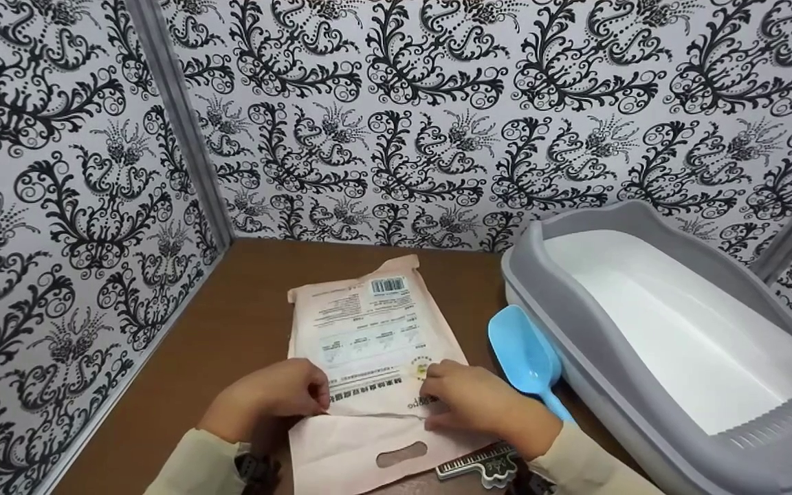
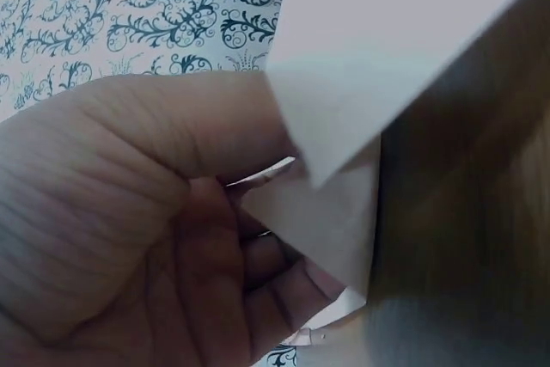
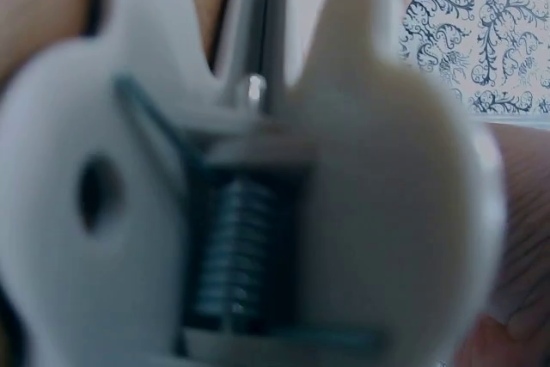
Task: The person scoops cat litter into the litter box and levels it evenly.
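Note:
A pale pink cat litter bag [image 1: 375, 330] lies flat on the table, its print upside down and a barcode at the far end. Its near flap with an oval handle hole [image 1: 401, 454] meets the body along a crosswise line. At the left end of that line, my left hand [image 1: 279, 388] pinches the bag's edge; the left wrist view shows folded pink film [image 2: 322, 212] between thumb and fingers. My right hand [image 1: 468, 399] grips the bag farther right with curled fingers. Beneath the right wrist lies a piano-key clip [image 1: 482, 466]; its white spring end [image 3: 378, 212] fills the right wrist view.
A grey litter box [image 1: 575, 364] with a white interior stands at the right. Between it and the bag lies a blue scoop [image 1: 523, 350], handle towards me. Patterned panels [image 1: 368, 137] wall in the brown table [image 1: 251, 295] at the back and left.

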Available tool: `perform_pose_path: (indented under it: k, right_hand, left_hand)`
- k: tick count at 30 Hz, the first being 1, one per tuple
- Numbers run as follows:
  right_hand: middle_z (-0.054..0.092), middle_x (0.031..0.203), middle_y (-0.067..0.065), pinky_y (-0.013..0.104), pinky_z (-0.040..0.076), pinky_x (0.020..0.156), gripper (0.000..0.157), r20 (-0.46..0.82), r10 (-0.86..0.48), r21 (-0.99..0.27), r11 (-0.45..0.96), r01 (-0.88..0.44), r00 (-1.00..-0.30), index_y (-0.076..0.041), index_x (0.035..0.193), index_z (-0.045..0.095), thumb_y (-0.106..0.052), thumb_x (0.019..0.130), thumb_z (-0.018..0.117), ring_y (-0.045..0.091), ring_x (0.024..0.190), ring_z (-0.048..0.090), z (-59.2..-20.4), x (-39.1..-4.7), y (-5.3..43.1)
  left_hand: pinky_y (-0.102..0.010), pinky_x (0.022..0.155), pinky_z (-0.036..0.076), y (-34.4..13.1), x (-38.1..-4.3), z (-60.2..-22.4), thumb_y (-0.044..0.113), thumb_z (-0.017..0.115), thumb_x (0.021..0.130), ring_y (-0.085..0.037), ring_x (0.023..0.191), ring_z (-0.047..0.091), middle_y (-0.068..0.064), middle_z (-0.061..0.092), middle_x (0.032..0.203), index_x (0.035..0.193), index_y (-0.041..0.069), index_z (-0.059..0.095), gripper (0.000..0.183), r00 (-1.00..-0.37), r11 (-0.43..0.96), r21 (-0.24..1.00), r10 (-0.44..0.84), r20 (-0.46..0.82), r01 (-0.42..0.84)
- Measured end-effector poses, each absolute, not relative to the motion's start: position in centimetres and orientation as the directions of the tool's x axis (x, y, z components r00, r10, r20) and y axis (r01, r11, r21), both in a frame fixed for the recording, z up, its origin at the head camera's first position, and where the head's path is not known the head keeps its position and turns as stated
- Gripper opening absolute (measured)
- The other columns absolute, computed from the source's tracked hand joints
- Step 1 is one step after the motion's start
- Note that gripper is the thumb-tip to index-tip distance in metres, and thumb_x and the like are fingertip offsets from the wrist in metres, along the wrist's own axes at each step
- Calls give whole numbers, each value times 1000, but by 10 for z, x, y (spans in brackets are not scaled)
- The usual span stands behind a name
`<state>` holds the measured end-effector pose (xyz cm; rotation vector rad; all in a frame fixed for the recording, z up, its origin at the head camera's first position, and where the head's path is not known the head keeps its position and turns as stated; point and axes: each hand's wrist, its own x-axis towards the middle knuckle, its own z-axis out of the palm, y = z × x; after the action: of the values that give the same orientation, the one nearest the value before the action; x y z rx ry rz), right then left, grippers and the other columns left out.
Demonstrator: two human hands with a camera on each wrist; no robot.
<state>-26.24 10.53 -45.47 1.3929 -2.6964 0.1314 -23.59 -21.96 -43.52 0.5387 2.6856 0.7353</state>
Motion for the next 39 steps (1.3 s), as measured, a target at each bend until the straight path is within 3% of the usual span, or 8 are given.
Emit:
perform_pose_path:
  k: [6,10,14,17,21,29,39]
  right_hand:
    - [62,94,-7,29,52,62,22,126,-810,-2,577,-817,-573,-21,96,71,-39,86,81,11,85,58,-455,-262,101]
    - [61,92,-7,29,50,61,22,131,-816,13,569,-822,-563,-21,95,71,-39,87,81,12,84,57,-454,-261,99]
    - [61,92,-7,29,50,62,22,123,-823,20,561,-827,-555,-20,95,71,-39,89,80,12,84,57,-454,-260,97]
    - [60,91,-7,28,50,63,22,110,-827,27,556,-830,-551,-21,94,70,-40,89,79,12,83,57,-454,-261,94]
    - [58,88,-8,27,49,64,23,90,-833,31,550,-835,-545,-21,91,69,-40,87,81,10,80,55,-453,-262,87]
    - [53,82,-8,27,42,58,25,72,-846,17,530,-848,-528,-22,81,66,-40,84,83,11,74,49,-449,-263,74]
    - [58,76,-6,28,42,54,18,150,-861,81,501,-862,-486,-21,74,70,-23,90,77,15,72,57,-449,-256,72]
  left_hand:
    - [-29,67,45,-210,-236,-434,8,77,85,-13,74,55,7,64,80,83,14,75,7,-878,783,524,462,-126,336]
    - [-25,65,40,-199,-237,-437,7,80,82,-8,70,47,7,56,74,82,10,73,8,-849,747,491,527,-28,447]
    - [-23,63,32,-184,-235,-442,9,85,78,-6,68,37,5,45,72,76,6,68,17,-802,725,379,591,86,575]
    - [-23,63,35,-174,-231,-444,15,87,78,-7,69,37,6,47,75,73,9,65,23,-779,737,259,613,133,624]
    - [-25,59,42,-164,-225,-445,14,83,79,-8,65,42,7,54,74,69,16,65,21,-768,751,163,615,178,640]
    - [-26,51,40,-152,-220,-445,13,78,83,-8,56,43,6,58,67,64,17,65,24,-769,761,133,609,194,635]
    - [-27,52,40,-152,-222,-445,9,71,88,-9,53,41,4,58,63,63,16,62,28,-797,797,102,569,200,595]
